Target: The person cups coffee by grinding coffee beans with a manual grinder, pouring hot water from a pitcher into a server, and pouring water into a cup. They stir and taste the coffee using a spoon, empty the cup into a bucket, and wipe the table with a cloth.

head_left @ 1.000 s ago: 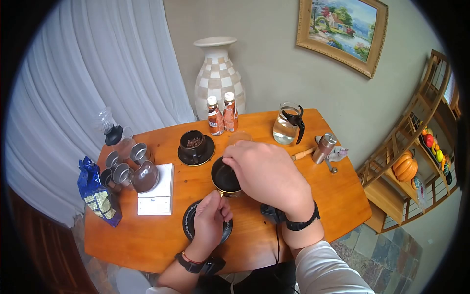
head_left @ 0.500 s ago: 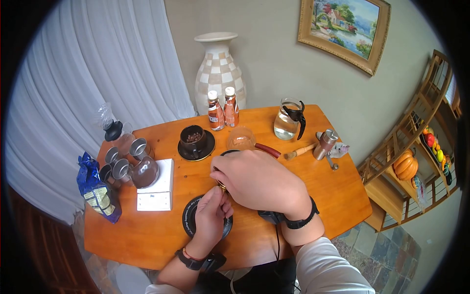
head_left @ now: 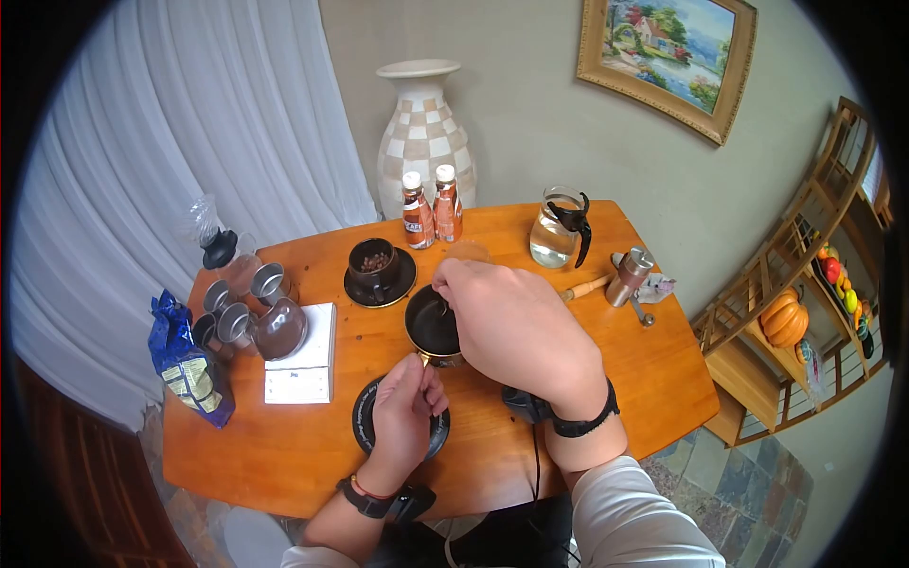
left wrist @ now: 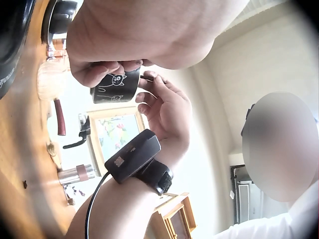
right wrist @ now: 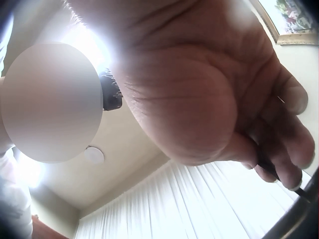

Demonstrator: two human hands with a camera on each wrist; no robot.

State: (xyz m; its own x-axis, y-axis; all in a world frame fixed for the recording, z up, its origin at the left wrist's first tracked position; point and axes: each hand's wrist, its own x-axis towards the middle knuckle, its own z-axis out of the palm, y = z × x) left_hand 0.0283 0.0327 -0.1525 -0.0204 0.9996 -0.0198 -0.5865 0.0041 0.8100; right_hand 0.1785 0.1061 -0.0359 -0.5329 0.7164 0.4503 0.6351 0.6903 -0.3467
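Note:
My left hand (head_left: 402, 417) pinches the gold handle of a black cup (head_left: 428, 327), holding it over the near edge of the table. White cat drawings mark the side of this cup (left wrist: 117, 88) in the left wrist view. My right hand (head_left: 521, 327) reaches over the cup's right side, its fingers pinching a thin dark stick-like handle (right wrist: 302, 194). That handle points down at the cup's rim; what its lower end looks like is hidden. Beneath the left hand lies a black saucer (head_left: 364, 431) with white lettering. Farther back, another black cup (head_left: 381, 282) holds brown beans.
On the left, a glass server (head_left: 281, 331) stands on a white scale (head_left: 298, 386), beside several metal cups (head_left: 269, 282) and a blue bag (head_left: 178, 350). Two bottles (head_left: 417, 222) and a water pitcher (head_left: 549, 241) stand at the back. A metal grinder (head_left: 627, 279) and a brush (head_left: 587, 288) lie right.
My right hand swung left across the cup, covering it and baring a red handle behind, then came back right. The cup's dark inside shows again. My left hand keeps its pinch.

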